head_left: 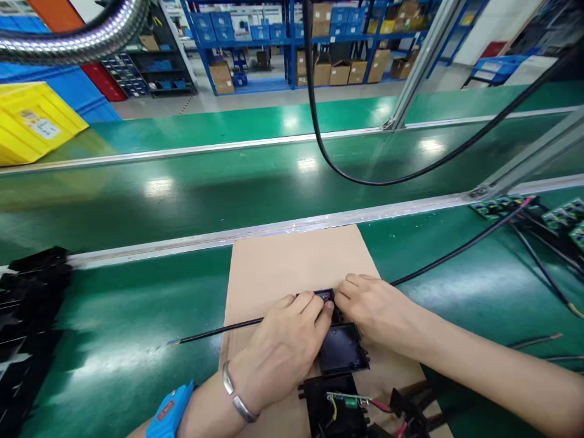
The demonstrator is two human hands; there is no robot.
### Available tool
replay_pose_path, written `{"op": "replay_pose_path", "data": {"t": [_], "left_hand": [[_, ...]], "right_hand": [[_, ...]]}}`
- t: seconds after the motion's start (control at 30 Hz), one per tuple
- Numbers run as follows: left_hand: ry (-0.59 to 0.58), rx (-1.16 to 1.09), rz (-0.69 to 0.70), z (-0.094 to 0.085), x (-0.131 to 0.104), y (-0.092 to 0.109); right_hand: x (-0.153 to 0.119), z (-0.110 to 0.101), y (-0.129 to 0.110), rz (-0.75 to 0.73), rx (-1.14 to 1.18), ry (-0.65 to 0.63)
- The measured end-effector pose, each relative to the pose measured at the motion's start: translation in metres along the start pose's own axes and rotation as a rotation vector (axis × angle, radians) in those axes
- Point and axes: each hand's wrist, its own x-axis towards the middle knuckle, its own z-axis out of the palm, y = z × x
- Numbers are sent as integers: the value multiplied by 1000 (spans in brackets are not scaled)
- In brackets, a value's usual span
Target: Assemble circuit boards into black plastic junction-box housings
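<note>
My left hand (289, 337) grips a small open black plastic case (337, 313) from the left, its thumb and fingers over the top. Inside, part of a circuit board (325, 296) shows between the fingers. At the right end of the case, my right hand (371, 304) is closed, fingers curled where a black cable (429, 267) meets it; the fingertips' exact grip is hidden. Another black cable (223, 329) leaves on the left and ends in bare coloured wires. Just below lies a flat black cover (343, 350), beside my hands.
A cardboard sheet (296, 252) lies under the work on the green bench. Nearer me is another open black case (331, 395) with a board and wires. Black parts (36, 328) are piled left; circuit boards (502, 205) lie right. A cable loop (365, 181) hangs ahead.
</note>
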Motion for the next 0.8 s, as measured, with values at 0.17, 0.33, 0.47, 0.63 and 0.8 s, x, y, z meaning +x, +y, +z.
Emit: {"op": "replay_pose_path", "data": {"t": [0.17, 0.33, 0.47, 0.63, 0.8], "left_hand": [[7, -1, -7, 0, 1, 1], [10, -46, -41, 7, -6, -4], [6, -8, -42, 8, -6, -1], [21, 46, -26, 6, 0, 8], [29, 36, -15, 10, 0, 2]], "right_hand": [[-17, 11, 3, 105, 135, 97], [-27, 26, 3, -18, 59, 204], [-28, 28, -3, -32, -18, 206], [-29, 24, -6, -34, -26, 215], [-36, 33, -1, -56, 16, 236]]}}
